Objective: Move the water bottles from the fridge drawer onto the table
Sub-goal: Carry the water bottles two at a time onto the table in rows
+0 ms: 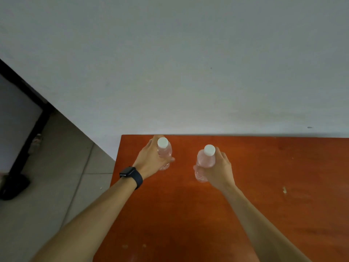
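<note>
Left hand [151, 159], smartwatch [131, 175] on its wrist, wraps one clear white-capped water bottle [167, 153], upright by the wooden table [264, 186]'s far-left corner. Just beside it, the second bottle [204, 161] stands in the right hand [217, 171]'s curled fingers. Thin plastic, likely full and weighty, may flex; mid-body grips look sensible. Whether the bases touch down, I can't tell.
</note>
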Tool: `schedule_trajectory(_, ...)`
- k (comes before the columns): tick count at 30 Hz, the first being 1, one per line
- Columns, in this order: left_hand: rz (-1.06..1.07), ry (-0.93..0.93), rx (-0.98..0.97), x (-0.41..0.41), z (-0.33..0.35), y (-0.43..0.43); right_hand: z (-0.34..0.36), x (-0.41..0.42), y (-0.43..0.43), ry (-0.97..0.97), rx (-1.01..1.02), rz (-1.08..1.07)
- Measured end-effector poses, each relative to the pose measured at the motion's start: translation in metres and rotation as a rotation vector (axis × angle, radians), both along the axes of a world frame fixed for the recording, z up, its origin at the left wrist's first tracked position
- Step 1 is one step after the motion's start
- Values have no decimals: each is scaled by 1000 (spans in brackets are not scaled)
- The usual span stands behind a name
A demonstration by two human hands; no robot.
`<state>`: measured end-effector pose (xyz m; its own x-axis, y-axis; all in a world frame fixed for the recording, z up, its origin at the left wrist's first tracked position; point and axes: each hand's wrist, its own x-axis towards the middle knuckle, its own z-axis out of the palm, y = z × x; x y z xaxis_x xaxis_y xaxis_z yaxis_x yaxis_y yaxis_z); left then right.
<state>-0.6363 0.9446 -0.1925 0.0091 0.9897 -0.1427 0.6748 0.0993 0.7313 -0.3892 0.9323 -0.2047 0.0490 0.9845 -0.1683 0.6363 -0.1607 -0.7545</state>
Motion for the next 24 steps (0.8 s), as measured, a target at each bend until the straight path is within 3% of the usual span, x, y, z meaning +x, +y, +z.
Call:
schedule_trajectory(8, -44, 162, 55, -12, -12, 85, -20, -37, 110, 66, 57, 44)
schedule_trajectory(16, 46, -15, 33, -17, -38, 104, -52, -44, 132, 113, 104, 108)
schedule_trajectory(20, 17, -22, 33, -19, -41, 109, -65, -35, 129, 241, 13, 121)
schedule_trajectory(24, 120, -138, 23, -17, -56, 101, -87, -23, 119, 174, -70, 165)
